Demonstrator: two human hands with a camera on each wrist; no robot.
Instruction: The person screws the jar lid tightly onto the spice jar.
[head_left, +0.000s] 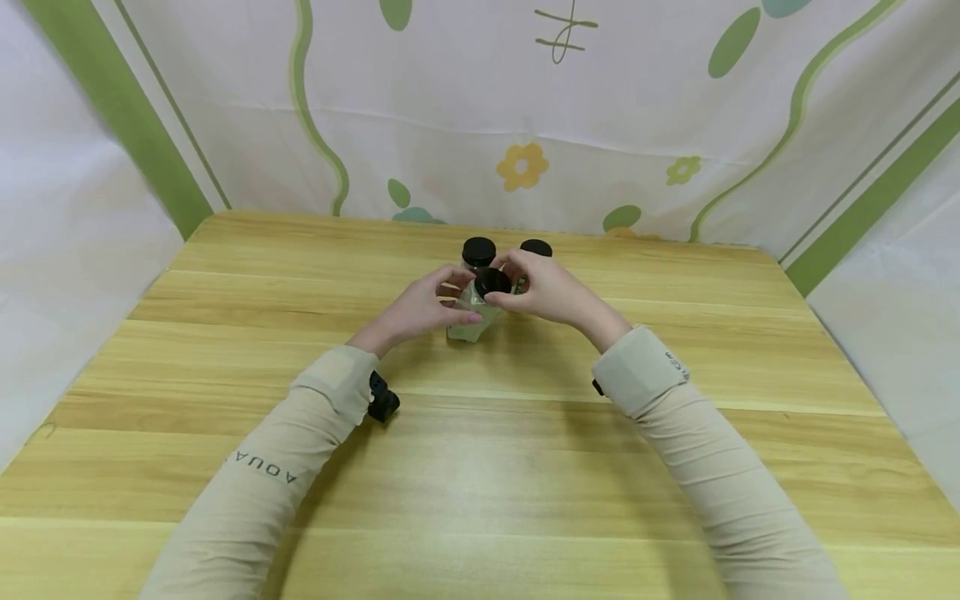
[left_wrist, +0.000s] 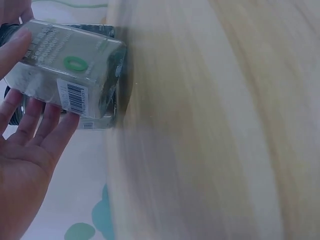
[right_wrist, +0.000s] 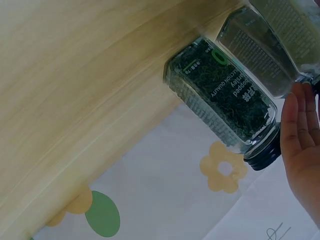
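Both hands are on a clear spice jar (head_left: 474, 315) with pale contents and a black lid (head_left: 492, 284), tilted close over the wooden table. My left hand (head_left: 417, 312) holds its body, with the thumb on one face and the fingers along the opposite side, below a barcode label (left_wrist: 75, 97). At the top, the thumb and fingers of my right hand (head_left: 551, 287) grip the black lid. Just behind stands a second jar (right_wrist: 257, 52), seemingly nearly see-through. To its right is a jar of chopped parsley (right_wrist: 220, 95), partly hidden by the right hand in the head view.
The wooden table (head_left: 480, 467) reaches back to a white curtain (head_left: 450, 108) printed with flowers and leaves. A black wrist device (head_left: 382, 400) hangs beneath the left sleeve (head_left: 292, 450). The jars stand near the table's far edge.
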